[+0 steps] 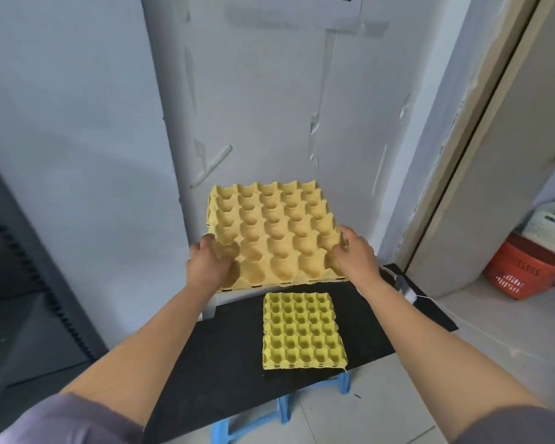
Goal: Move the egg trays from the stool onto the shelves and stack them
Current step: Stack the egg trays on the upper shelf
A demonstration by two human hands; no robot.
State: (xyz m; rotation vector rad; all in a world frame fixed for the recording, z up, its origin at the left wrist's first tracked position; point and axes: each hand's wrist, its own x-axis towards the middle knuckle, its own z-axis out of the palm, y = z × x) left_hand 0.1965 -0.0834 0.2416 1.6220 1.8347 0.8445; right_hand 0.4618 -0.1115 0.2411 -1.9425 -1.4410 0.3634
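The L hand [209, 263] and R hand [355, 256] are both closed round one egg tray [276, 232], held between them w/ cups facing up. The tray's near-L corner is gripped by the L hand, thumb on top and fingers hidden below. Its R edge is pinched by the R hand, thumb on the rim and fingers curled at the side. The tray is tilted a little, far edge higher. More tray edges are seen just under its near edge, between the wrists, resting on a white ledge [209, 310]. Whether the held tray touches them cannot be told. Nearer than the hands and lower, between the forearms, a tray stack [303, 331] is laid flat on a black cloth [231, 363]. The cloth is draped over a blue stool [345, 382], only the legs showing. A small white object [404, 285] w/ a thin cord lies just beside the R wrist on the cloth's far corner. Beyond the hands a white wall panel [269, 107] is seen, w/ peeling tape marks. Well to the R of the R hand a red basket [519, 274] stands on the floor by a door [494, 187]. Well to the L of the L hand there is a dark unit [20, 251] w/ a toothed rail. Grey sleeves [61, 421] are pushed up at both elbows.
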